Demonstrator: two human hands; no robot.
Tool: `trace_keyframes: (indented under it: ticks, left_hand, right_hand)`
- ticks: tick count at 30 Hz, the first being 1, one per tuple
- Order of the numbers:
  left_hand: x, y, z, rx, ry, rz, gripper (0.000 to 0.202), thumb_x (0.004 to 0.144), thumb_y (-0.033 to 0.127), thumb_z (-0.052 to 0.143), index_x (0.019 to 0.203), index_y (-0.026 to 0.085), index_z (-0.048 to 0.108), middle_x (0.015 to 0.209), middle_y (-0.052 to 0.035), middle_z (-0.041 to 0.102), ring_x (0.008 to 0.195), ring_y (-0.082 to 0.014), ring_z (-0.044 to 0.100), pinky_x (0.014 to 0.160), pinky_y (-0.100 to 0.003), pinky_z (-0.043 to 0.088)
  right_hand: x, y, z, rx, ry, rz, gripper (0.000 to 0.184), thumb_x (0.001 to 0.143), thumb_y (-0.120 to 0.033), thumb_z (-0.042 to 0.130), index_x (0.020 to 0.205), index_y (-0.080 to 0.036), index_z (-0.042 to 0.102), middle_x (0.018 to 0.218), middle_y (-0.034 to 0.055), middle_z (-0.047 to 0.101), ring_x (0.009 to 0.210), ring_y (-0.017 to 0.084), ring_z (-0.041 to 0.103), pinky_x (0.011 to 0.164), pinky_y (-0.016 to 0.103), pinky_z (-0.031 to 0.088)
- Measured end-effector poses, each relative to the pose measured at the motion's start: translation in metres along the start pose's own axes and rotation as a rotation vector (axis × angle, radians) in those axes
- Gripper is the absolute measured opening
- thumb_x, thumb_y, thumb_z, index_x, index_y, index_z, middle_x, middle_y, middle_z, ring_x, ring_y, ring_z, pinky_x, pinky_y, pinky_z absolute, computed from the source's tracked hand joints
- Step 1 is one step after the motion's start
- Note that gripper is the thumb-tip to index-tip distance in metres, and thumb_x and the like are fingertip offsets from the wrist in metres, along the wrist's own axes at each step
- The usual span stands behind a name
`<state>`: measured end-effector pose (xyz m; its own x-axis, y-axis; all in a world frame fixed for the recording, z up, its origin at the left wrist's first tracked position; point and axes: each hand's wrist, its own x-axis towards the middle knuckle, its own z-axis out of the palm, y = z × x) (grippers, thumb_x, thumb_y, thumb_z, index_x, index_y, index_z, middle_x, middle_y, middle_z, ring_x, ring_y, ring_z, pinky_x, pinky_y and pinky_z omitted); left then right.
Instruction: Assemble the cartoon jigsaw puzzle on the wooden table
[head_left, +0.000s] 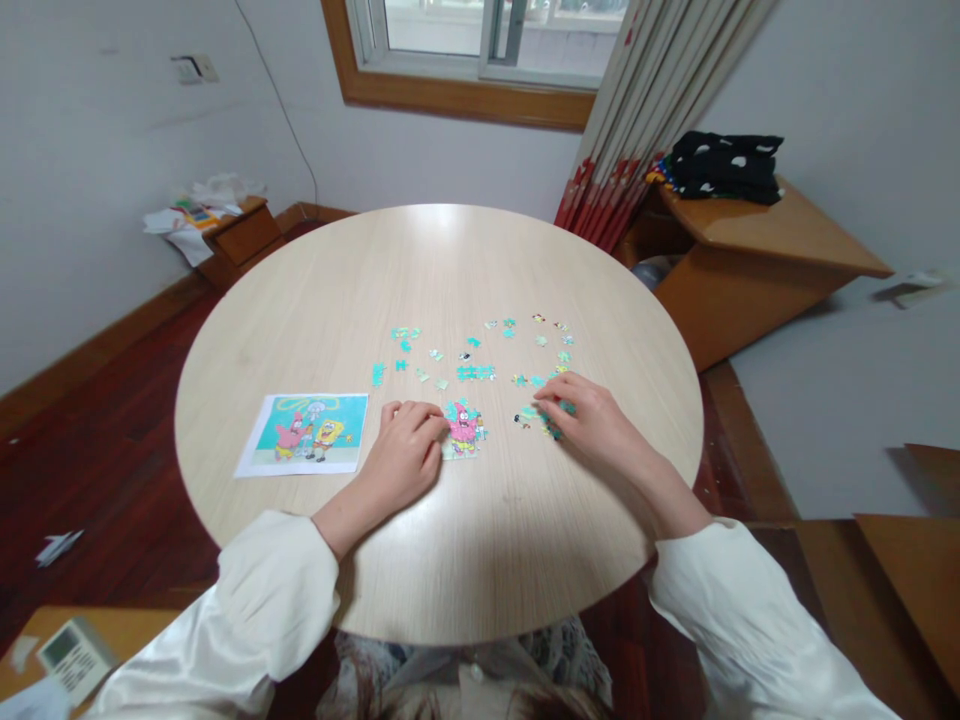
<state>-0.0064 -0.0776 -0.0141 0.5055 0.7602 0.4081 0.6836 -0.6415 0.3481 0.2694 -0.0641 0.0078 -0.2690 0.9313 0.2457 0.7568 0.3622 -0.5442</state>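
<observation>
A partly assembled jigsaw puzzle (pixel 463 428) lies on the round table, showing a pink starfish character. My left hand (pixel 409 445) rests at its left edge, fingers curled and their tips against the pieces. To the right, my right hand (pixel 589 415) hovers low over a small group of loose jigsaw pieces (pixel 523 418), thumb and forefinger brought together. Whatever sits between those fingertips is too small to make out; the hand partly covers pieces below it. Beyond both hands, a short joined strip of turquoise pieces (pixel 476 373) lies among several scattered pieces.
Left of my left hand lies a printed picture sheet (pixel 349 462) with the cartoon characters. The round table (pixel 442 270) has a pale wood top. Behind it are a window and curtain (pixel 637 110); a wooden cabinet (pixel 750 260) bearing black cloth stands at right.
</observation>
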Motion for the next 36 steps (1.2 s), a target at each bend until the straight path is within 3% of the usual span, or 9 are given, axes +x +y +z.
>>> trace_keyframes:
  ticks: [13, 22, 30, 36]
  left_hand:
    - [0.0, -0.01, -0.002, -0.016, 0.065, -0.085, 0.024, 0.084, 0.007, 0.042, 0.09, 0.019, 0.062, 0.098, -0.0072, 0.067, 0.095, -0.0222, 0.059, 0.087, -0.042, 0.037]
    - [0.004, -0.015, -0.011, -0.093, 0.14, -0.213, 0.023, 0.081, 0.009, 0.042, 0.082, 0.021, 0.061, 0.091, -0.0048, 0.067, 0.092, -0.0219, 0.06, 0.086, -0.041, 0.039]
    - [0.006, -0.03, -0.021, -0.117, 0.329, -0.299, 0.021, 0.077, 0.01, 0.041, 0.078, 0.021, 0.059, 0.083, -0.0025, 0.067, 0.084, -0.0214, 0.062, 0.083, -0.039, 0.042]
    - [0.007, -0.029, -0.022, -0.115, 0.305, -0.34, 0.02, 0.077, 0.011, 0.042, 0.077, 0.022, 0.058, 0.081, -0.0023, 0.066, 0.084, -0.0212, 0.061, 0.083, -0.038, 0.044]
  right_hand:
    - [-0.02, 0.027, -0.02, -0.044, 0.132, 0.117, 0.015, 0.087, -0.024, 0.055, 0.084, -0.021, 0.069, 0.091, 0.0084, 0.069, 0.083, 0.022, 0.064, 0.074, 0.039, 0.051]
    - [-0.026, 0.031, -0.021, -0.051, 0.129, 0.12, 0.016, 0.087, -0.029, 0.055, 0.084, -0.022, 0.069, 0.088, 0.0079, 0.069, 0.079, 0.022, 0.065, 0.072, 0.039, 0.052]
    - [-0.027, 0.035, -0.021, -0.048, 0.153, 0.115, 0.016, 0.087, -0.031, 0.056, 0.084, -0.021, 0.068, 0.087, 0.0078, 0.069, 0.078, 0.021, 0.064, 0.072, 0.039, 0.051]
    - [-0.025, 0.035, -0.021, -0.047, 0.132, 0.126, 0.017, 0.088, -0.032, 0.056, 0.084, -0.022, 0.068, 0.088, 0.0079, 0.07, 0.079, 0.022, 0.064, 0.073, 0.039, 0.051]
